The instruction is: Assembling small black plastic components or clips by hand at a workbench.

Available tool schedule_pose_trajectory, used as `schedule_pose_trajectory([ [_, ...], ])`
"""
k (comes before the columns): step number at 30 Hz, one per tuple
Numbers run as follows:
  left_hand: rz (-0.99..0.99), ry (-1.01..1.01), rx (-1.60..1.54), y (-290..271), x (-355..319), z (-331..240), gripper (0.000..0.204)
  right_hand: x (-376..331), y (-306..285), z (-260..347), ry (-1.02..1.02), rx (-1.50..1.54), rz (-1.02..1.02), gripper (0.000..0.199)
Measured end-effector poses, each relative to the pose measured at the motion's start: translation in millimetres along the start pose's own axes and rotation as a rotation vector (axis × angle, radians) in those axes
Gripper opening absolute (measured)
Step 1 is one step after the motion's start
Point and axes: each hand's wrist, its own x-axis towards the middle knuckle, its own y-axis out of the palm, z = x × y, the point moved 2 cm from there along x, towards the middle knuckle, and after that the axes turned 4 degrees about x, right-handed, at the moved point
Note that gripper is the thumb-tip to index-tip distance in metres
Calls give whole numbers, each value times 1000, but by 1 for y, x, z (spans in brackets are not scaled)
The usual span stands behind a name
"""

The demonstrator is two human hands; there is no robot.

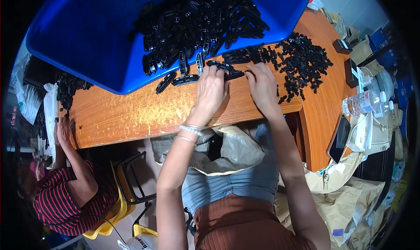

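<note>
My left hand [211, 87] is over the wooden table, its fingers closed at the end of a long black plastic part [235, 74]. My right hand [263, 87] is beside the part's other end, thumb and fingers bent together. Whatever those fingers pinch is hidden or too small to name. Just beyond the hands lie more long black parts [185, 79], some with shiny strips. A heap of small black plastic pieces [304, 62] spreads to the right of my right hand.
A large blue bin [118, 75], tilted toward me, holds many black parts [201, 22]. An open woven sack [240, 151] sits at my lap. Water bottles [361, 103] and a phone [339, 138] are at the right. A co-worker in a striped shirt [65, 197] sits at the left.
</note>
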Motion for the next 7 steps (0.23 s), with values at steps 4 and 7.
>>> schedule_pose_trajectory([
  [4,20,-169,-201,-3,-6,1,27,1,13,-22,1,-116,133,12],
  [7,284,-691,-956,-14,-34,20,26,-3,5,-14,229,245,191,14],
])
